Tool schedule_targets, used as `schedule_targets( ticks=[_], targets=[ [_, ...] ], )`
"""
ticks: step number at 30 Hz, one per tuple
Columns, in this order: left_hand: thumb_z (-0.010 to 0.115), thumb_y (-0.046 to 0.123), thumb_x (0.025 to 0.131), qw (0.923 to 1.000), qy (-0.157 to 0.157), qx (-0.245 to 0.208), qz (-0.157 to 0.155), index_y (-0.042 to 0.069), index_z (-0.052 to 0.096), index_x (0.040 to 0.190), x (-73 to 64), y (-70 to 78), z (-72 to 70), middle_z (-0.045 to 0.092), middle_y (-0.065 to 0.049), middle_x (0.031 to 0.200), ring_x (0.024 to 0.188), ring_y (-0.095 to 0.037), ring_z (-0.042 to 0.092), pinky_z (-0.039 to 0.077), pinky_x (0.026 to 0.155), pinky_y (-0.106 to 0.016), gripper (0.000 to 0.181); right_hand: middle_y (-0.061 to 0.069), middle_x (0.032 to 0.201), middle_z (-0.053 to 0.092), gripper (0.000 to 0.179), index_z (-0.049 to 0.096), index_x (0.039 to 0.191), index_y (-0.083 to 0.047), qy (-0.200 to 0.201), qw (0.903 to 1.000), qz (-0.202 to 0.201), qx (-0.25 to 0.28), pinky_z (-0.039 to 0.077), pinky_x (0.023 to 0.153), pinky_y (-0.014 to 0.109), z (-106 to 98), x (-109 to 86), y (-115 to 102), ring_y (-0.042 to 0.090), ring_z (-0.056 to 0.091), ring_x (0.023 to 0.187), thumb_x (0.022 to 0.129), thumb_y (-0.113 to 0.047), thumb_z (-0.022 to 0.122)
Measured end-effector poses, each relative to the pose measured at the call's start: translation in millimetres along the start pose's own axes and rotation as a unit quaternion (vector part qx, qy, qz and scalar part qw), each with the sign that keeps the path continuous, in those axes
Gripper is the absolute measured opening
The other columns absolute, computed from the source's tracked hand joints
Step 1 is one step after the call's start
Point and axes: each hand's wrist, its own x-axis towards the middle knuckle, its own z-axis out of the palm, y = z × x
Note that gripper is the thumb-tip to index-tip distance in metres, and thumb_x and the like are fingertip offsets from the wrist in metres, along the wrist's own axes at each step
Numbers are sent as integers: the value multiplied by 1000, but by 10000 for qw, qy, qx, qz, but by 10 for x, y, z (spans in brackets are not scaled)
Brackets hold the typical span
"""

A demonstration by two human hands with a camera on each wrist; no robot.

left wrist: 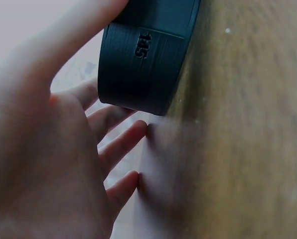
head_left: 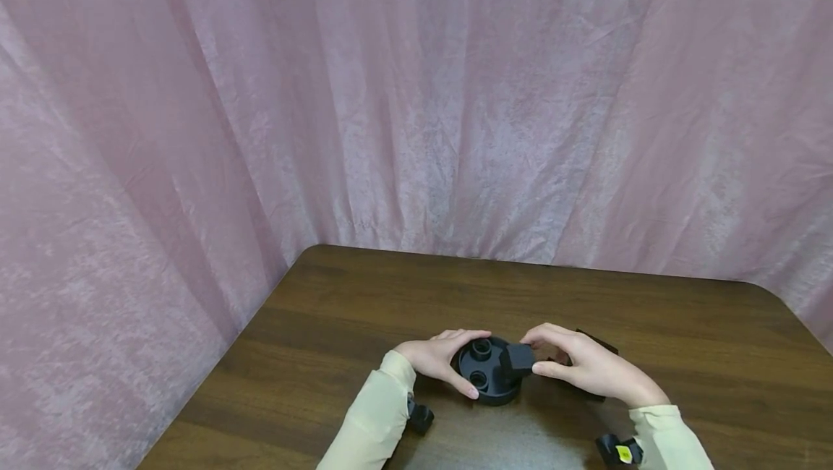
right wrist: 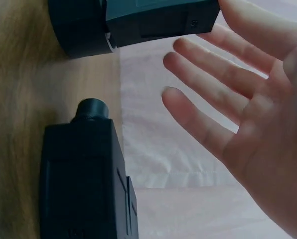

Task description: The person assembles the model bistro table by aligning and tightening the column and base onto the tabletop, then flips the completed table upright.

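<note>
My left hand grips a round black base on the table, thumb on the near side and fingers round the far side. Two raised ring-shaped sockets show on top of the base. Raised figures mark its side wall in the left wrist view. Between thumb and forefinger, my right hand pinches a black angular block at the right of the base. In the right wrist view this block meets the base; whether it is seated in a socket is hidden. The other right fingers extend past it.
A second black block with a short round peg on its end stands below my right hand, mostly hidden in the head view. The brown wooden table ends at a pink curtain. Each wrist wears a small black device.
</note>
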Motion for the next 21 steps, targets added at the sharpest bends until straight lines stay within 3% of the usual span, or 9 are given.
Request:
schedule_targets(
  ticks=[4, 10, 17, 21],
  targets=[
    [72, 49, 68, 10000, 10, -45, -37, 40, 15, 140, 6, -20, 12, 29, 11, 140, 127, -13, 27, 30, 99, -42, 92, -2, 123, 53, 40, 45, 126, -24, -97, 9999, -132, 45, 47, 73, 25, 33, 16, -9, 13, 53, 107, 88, -33, 54],
    [72, 48, 68, 9999, -9, -147, -56, 40, 15, 139, 5, -29, 14, 32, 12, 137, 125, -12, 28, 31, 97, -41, 92, -10, 118, 51, 41, 43, 131, -28, -184, 9974, -692, -89, 47, 77, 28, 58, 17, -35, 4, 52, 104, 91, -26, 51],
    [72, 50, 67, 10000, -26, -47, -55, 40, 15, 139, 4, -16, 2, 30, 11, 139, 127, -14, 27, 30, 98, -42, 92, -10, 113, 54, 42, 37, 135, -28, -414, 9990, 125, 103, 45, 74, 24, 49, 20, -33, 0, 52, 95, 94, -34, 42],
    [72, 49, 68, 10000, -29, -31, -50, 40, 15, 139, 8, -5, -8, 31, 10, 138, 127, -14, 28, 31, 98, -41, 92, -9, 112, 53, 42, 37, 134, -29, -325, 9991, 260, 36, 45, 75, 25, 55, 33, -35, 4, 53, 97, 93, -35, 42]
  ],
)
